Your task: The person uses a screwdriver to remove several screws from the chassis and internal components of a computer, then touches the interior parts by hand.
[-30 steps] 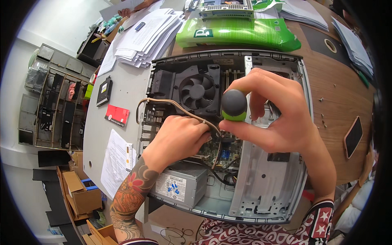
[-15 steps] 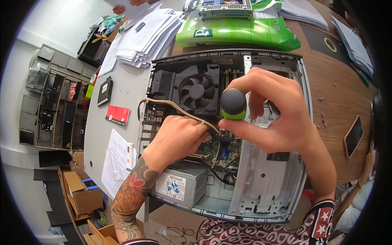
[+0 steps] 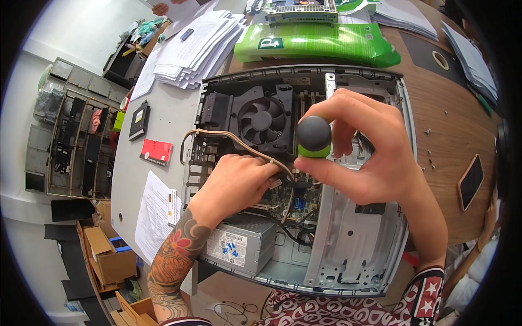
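Observation:
An open computer case [image 3: 310, 69] lies flat before me. My right hand [image 3: 375, 146] pinches a screwdriver [image 3: 314, 136] by its black and green handle, thumb on the near side and index finger on the far side. The handle points up at me and hides the shaft and tip. My left hand [image 3: 234, 182] reaches over the motherboard [image 3: 304, 195], curled, with its fingertips down in the case beside a tan cable [image 3: 234, 140]. What those fingers hold, if anything, is hidden. Beyond both hands is a black cooling fan [image 3: 262, 120]; the power supply [image 3: 239, 244] sits nearest me.
A green plastic package [image 3: 321, 46] and paper stacks [image 3: 198, 49] lie past the case. To the left are a black drive [image 3: 140, 120], a red packet [image 3: 156, 152] and a sheet [image 3: 152, 217]. Loose screws [image 3: 429, 157] and a phone [image 3: 471, 182] rest at right.
The screwdriver handle has shifted slightly to the right and away from me, with my right fingers still around it. My left hand stays nearly in place.

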{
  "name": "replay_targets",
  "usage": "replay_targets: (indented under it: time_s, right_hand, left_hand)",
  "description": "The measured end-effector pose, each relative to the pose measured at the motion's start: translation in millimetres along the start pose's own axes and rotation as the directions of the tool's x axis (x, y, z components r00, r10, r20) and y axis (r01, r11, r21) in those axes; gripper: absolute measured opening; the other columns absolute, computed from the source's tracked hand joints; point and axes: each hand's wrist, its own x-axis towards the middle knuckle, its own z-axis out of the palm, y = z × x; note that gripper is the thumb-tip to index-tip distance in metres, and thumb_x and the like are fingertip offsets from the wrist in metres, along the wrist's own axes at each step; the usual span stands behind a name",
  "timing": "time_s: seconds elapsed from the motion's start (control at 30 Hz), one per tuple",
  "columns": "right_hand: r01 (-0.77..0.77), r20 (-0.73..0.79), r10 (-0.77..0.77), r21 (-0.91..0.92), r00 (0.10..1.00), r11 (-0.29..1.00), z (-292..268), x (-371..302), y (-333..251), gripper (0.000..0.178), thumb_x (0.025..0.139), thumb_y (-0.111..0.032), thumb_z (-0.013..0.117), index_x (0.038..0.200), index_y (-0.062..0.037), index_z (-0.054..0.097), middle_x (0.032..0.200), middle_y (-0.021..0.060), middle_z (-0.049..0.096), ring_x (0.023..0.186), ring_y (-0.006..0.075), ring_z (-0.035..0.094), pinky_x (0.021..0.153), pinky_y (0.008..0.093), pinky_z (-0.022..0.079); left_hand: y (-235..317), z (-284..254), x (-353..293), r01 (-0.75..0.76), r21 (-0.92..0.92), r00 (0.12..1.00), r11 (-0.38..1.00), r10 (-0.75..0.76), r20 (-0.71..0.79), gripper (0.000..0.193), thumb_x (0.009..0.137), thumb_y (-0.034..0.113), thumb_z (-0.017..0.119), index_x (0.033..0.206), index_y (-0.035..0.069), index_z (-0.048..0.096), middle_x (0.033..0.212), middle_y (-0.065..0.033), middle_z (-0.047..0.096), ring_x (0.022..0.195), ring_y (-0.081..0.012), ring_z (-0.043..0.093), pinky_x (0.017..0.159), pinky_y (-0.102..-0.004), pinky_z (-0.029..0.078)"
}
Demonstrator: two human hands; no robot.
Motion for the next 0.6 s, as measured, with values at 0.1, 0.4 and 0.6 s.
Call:
replay_targets:
  time_s: [0.1,0.4,0.6]
  right_hand:
    - [-0.011,0.000,0.011,-0.011,1.000,1.000,-0.6,-0.6,-1.0,0.033,0.067,-0.006,0.084,0.096,-0.0055,0.067,0.080,0.0022,0.063,0.056,0.0085,0.053,0.051,0.0223,0.040]
    - [-0.003,-0.016,0.003,-0.006,1.000,1.000,-1.0,-0.8,0.1,0.035,0.065,-0.005,0.084,0.095,-0.0054,0.068,0.079,0.0024,0.064,0.057,0.0093,0.053,0.051,0.0222,0.040]
    - [-0.003,-0.017,0.003,0.012,1.000,1.000,-0.4,-0.7,0.9,0.035,0.064,-0.006,0.085,0.095,-0.0051,0.068,0.079,0.0024,0.064,0.056,0.0092,0.052,0.050,0.0224,0.039]
  left_hand:
    - [-0.7,-1.4,0.4,-0.047,-0.037,0.999,0.998,0.046,-0.030,0.029,0.084,0.016,0.069,0.113,0.012,0.064,0.080,-0.0106,0.068,0.075,-0.0315,0.068,0.065,-0.0434,0.052]
    - [-4.6,-4.0,1.0,-0.037,-0.120,0.999,0.992,0.038,0.011,0.036,0.082,0.006,0.063,0.117,0.013,0.063,0.089,-0.0124,0.070,0.080,-0.0340,0.067,0.068,-0.0450,0.053]
    - [-3.6,-1.5,-1.4,-0.024,-0.125,0.999,0.992,0.028,0.031,0.039,0.082,0.006,0.062,0.120,0.014,0.063,0.087,-0.0127,0.069,0.079,-0.0340,0.067,0.067,-0.0448,0.053]
